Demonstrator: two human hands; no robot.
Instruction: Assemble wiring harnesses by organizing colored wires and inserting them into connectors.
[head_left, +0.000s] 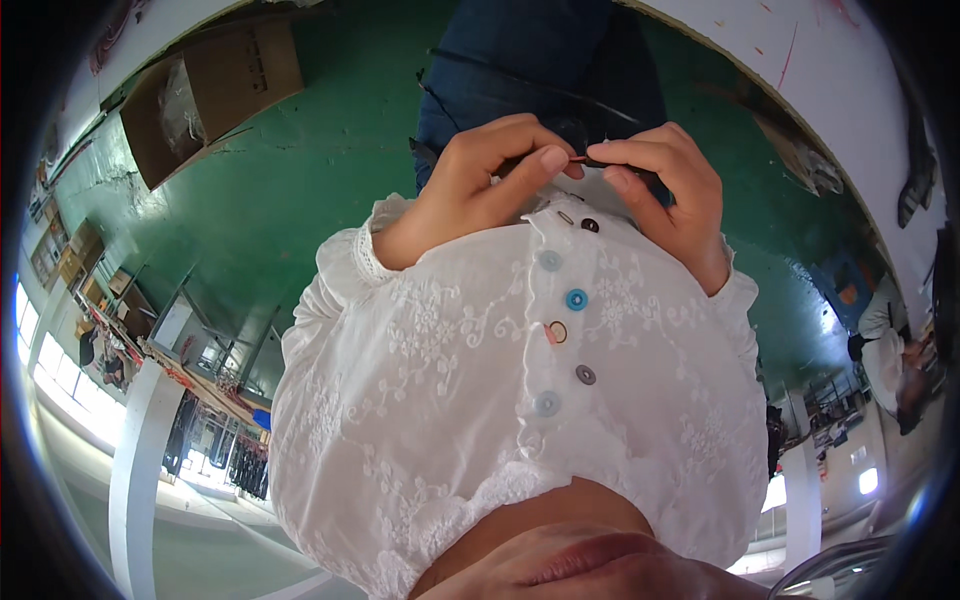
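Note:
In front of my waist, my left hand (500, 170) and my right hand (665, 180) are close together, fingertips nearly meeting. Between them runs a thin dark cable (600, 163) with a short reddish stretch (578, 158). My left thumb and bent fingers close on the reddish side. On the other side, my right thumb and forefinger pinch the dark part. Fingers partly hide the cable, so its ends cannot be made out. Thin black strands (530, 75) lie across my dark blue trousers (540, 35) beyond the hands.
An open cardboard box (245, 75) with clear plastic stands at the far left on the green floor (270, 200). White tabletops (790, 45) edge the far right and far left, a black item (915, 180) on the right one. Another person (885, 345) is at the right.

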